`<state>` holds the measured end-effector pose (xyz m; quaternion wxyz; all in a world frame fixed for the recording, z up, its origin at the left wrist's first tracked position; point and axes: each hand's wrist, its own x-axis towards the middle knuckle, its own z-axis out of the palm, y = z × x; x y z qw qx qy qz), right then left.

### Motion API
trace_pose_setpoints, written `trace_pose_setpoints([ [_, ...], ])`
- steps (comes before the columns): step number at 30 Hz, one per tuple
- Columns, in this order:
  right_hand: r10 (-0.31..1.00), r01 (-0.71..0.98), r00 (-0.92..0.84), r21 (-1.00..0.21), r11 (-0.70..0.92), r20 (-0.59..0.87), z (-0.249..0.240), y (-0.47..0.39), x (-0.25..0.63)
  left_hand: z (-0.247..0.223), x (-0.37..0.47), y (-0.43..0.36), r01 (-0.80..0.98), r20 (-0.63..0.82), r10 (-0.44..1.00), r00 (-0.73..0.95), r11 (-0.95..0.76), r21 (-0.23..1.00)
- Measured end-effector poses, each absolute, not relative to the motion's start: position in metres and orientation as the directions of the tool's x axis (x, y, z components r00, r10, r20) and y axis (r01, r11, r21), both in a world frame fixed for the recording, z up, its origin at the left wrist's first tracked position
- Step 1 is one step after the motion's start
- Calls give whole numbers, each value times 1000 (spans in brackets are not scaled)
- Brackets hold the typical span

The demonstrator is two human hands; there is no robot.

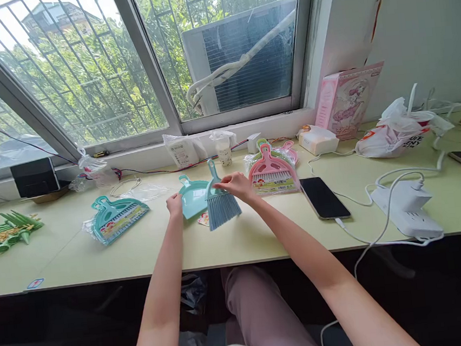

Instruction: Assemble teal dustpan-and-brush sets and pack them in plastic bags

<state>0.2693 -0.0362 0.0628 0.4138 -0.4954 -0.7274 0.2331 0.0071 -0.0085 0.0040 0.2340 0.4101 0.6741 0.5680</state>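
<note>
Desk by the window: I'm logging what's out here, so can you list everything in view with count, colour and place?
Loose dustpan: 1, teal, desk centre.
Loose brush: 1, blue-grey, overlapping it.
Packaged set: 1, teal, left.
Packaged sets: pink on top, more behind, right of centre.
Phone: 1, black, charging.
Power strip: 1, white, right.
Pink box: 1, against wall.
Left hand: on dustpan.
Right hand: on brush.

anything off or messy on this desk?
Nothing spilled or broken. Mild clutter: white cables loop loosely across the desk to the power strip. One teal dustpan and grey-blue brush are unwrapped under the left hand and right hand; the other sets remain bagged.
</note>
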Motion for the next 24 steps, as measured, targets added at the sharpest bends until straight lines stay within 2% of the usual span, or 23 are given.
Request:
trace_pose_setpoints([
  [4,920,644,-307,-659,388,242,62,-38,269,0,8,-8,350,124,812,-570,104,931],
  [8,903,798,-342,-427,425,260,52,-40,260,2,8,-9,412,159,821,-549,99,906],
  [11,895,835,-378,-330,440,236,42,-40,255,1,7,-8,434,173,824,-539,95,896],
  [15,900,850,-397,-298,434,179,37,-40,253,-1,6,-6,455,176,825,-537,108,884],
  [24,901,842,-402,-321,434,163,39,-42,254,-2,1,-6,524,177,808,-562,182,832],
])
